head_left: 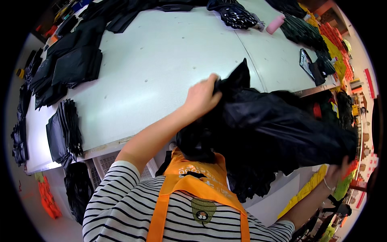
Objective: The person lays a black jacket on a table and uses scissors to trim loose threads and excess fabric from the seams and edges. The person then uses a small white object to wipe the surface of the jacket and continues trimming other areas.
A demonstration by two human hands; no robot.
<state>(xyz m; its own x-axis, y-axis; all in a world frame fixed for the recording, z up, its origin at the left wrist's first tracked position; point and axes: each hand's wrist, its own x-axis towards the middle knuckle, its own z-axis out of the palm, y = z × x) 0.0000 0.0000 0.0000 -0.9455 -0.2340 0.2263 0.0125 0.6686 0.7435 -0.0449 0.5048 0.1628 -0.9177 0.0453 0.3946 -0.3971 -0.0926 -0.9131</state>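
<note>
A large piece of thin, slightly shiny black fabric (278,125) is stretched between my two hands, above the table's near edge and in front of my body. My left hand (202,96) is closed on its left end, where a dark pointed corner sticks up past the fingers. Far out to the right, my right hand (337,173) grips the other end; its fingers are partly hidden by the cloth. Folds hang down from the middle, and a bunched dark part droops against my orange apron (193,173). Whether it is a finished garment I cannot tell.
The pale table (161,60) spreads ahead. Folded black pieces (76,64) and a black stack (64,129) lie on its left. A dotted dark bundle (238,17), a pink bottle (275,24), dark green cloth (300,34) and a phone (306,63) lie toward the right.
</note>
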